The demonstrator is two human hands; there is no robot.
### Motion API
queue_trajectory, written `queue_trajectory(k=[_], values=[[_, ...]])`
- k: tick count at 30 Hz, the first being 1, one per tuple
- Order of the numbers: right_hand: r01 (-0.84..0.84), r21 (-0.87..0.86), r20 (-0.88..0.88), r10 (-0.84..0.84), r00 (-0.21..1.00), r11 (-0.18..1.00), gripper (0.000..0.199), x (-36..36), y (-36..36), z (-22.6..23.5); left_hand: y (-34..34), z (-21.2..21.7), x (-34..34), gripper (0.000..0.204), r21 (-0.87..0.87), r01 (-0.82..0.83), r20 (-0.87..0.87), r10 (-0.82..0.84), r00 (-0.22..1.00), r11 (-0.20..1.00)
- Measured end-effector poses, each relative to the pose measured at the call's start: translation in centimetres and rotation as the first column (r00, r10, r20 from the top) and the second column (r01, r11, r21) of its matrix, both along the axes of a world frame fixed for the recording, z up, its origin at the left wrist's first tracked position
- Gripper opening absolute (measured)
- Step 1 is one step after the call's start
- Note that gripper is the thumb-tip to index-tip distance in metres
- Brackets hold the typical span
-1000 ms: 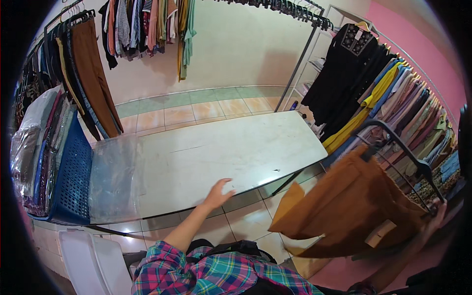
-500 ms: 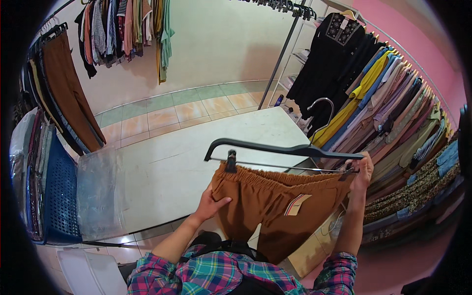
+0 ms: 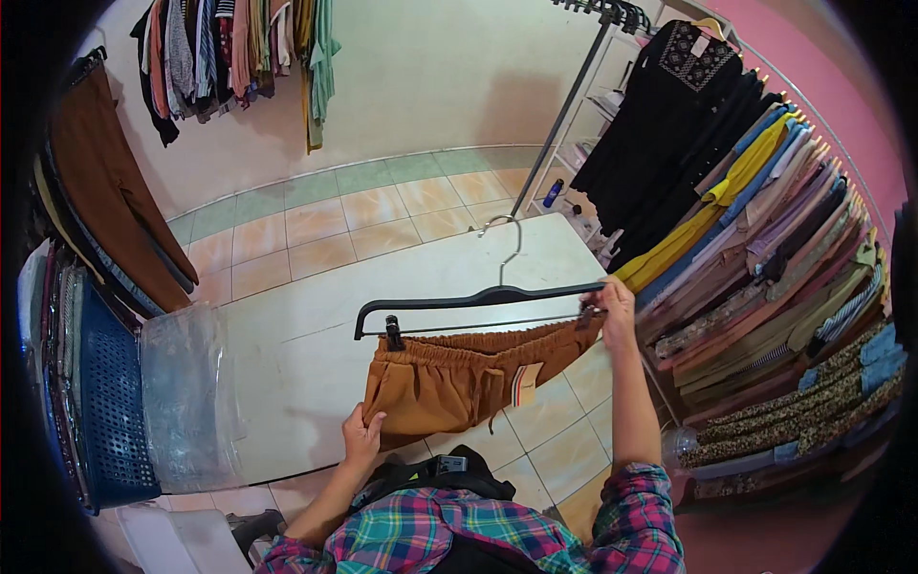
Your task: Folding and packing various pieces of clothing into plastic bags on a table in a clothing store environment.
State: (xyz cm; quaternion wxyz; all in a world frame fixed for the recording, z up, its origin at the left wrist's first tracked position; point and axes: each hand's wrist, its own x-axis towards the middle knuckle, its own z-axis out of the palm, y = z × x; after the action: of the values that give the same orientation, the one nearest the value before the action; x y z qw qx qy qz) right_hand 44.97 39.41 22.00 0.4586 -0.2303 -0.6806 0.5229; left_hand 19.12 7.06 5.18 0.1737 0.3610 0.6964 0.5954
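A pair of brown trousers (image 3: pixel 430 387) with an elastic waist, a drawstring and a paper tag (image 3: pixel 525 385) hangs from a black clip hanger (image 3: pixel 449 302). One black clip (image 3: pixel 393 332) grips the left side of the waistband; the other, at the right end, is partly covered by fingers. My right hand (image 3: pixel 618 308) is closed around the hanger's right end. Lower down at the left, my left hand (image 3: pixel 361 436) pinches the trousers' side, its thumb in front and its fingers partly behind the cloth. The lower legs are out of sight.
Under the hanger stretches a white table (image 3: pixel 287 383), with clear plastic bags (image 3: pixel 188 392) at its left end. A blue basket (image 3: pixel 115 411) of wrapped garments stands beside them. Clothes racks flank both sides, with a black dress (image 3: pixel 660 105) at the right.
Hanger and trousers have moved left, with both hands still on them. The hanger is more level. The trouser legs that hung in front of me no longer show below the upper part.
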Motion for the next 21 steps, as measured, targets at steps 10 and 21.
queue_trajectory(k=[10, 21], values=[[-0.243, -0.305, -0.038, 0.243, 0.969, 0.921, 0.027, -14.4, 10.7, -8.9, 4.0, -0.5, -1.9, 0.026, -0.111, -0.448, -0.076, 0.442, 0.894, 0.887], [-0.205, -0.524, 0.224, 0.365, 0.904, 0.827, 0.028, -20.4, 15.6, -22.9, 7.2, -7.0, -2.2, 0.027, -0.383, -0.727, -0.578, 0.466, 0.67, 0.57]])
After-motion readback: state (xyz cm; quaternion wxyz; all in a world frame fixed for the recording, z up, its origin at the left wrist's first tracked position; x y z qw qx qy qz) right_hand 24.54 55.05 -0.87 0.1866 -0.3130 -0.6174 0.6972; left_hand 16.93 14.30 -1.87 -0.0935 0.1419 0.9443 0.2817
